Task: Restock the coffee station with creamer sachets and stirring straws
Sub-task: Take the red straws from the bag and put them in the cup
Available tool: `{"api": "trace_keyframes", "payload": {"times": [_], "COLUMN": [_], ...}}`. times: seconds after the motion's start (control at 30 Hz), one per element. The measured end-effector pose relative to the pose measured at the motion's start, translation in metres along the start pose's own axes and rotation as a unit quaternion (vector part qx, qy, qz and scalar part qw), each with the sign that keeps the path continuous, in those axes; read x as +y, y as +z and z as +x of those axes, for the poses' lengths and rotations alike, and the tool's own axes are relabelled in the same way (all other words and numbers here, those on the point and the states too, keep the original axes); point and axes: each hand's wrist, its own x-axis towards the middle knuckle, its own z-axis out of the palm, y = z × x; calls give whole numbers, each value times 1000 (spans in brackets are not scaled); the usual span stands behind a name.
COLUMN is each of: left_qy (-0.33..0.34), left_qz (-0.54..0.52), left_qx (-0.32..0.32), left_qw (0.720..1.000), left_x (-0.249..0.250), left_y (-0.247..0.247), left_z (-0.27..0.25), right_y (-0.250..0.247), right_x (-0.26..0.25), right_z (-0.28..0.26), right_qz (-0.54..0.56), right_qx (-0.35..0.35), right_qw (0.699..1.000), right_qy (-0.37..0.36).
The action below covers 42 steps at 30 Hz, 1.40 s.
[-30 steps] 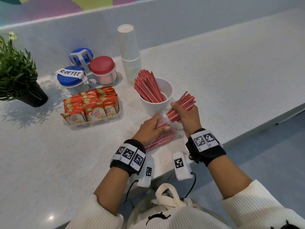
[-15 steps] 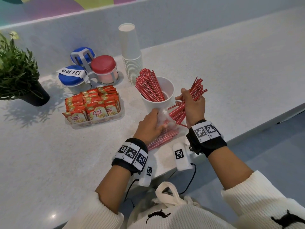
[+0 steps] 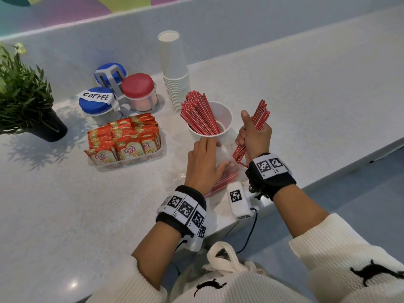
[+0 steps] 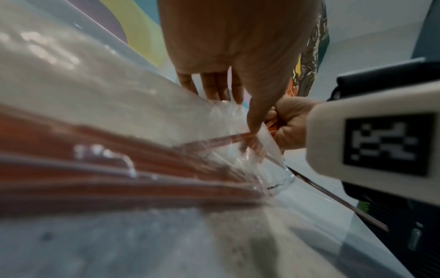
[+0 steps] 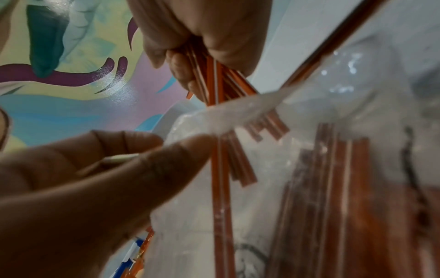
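Observation:
My right hand (image 3: 254,133) grips a bundle of red stirring straws (image 3: 260,115), held nearly upright just right of the white cup (image 3: 226,119). That cup holds several more straws (image 3: 200,115). The bundle's lower ends (image 5: 214,79) still reach the mouth of a clear plastic bag (image 3: 225,154). My left hand (image 3: 204,162) lies on this bag and pinches its open edge between thumb and fingers (image 5: 152,165). More straws (image 4: 142,169) remain inside it. Creamer sachets (image 3: 129,145) fill a clear tray (image 3: 131,164) to the left.
A stack of paper cups (image 3: 175,71) stands behind the straw cup. Three lidded jars, one labelled COFFEE (image 3: 96,98), sit at the back left beside a potted plant (image 3: 24,99). The counter's front edge (image 3: 328,178) runs close behind my right wrist.
My right hand has drawn the straw bundle up out of the bag and tipped it from slanted to nearly upright beside the cup. My left hand stays on the bag.

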Motion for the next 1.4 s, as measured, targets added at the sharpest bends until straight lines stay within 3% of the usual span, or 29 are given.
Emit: {"api": "trace_keyframes", "payload": {"times": [0.07,0.13,0.2,0.27,0.4,0.63,1.07,1.4], "left_qy": [31,109,187,215,176,189,179,125], "left_qz": [23,42,43,45,108,201,187,57], "left_qx": [48,82,56,16,-145,-224,-240,-148], "left_qw": [998,990,980,975,968,935,936,979], "left_x": [4,13,19,22,22,23,22,14], "left_y": [-2,0,7,10,7,11,14,1], "left_z": [-2,-4,-4,0,7,14,16,14], "right_y": [2,3,4,3,-1,-4,-8,-24], "right_x": [-1,-1,-1,-1,0,-1,-18,-24], "right_z": [1,3,5,6,6,7,15,24], "right_qz": [3,6,5,-1,-8,-16,18,53], "right_qx": [-4,-5,-5,-10,-21,-26,27,50], "right_qw": [1000,1000,1000,1000,1000,999,999,997], "right_qy": [2,6,10,12,11,17,6,6]}}
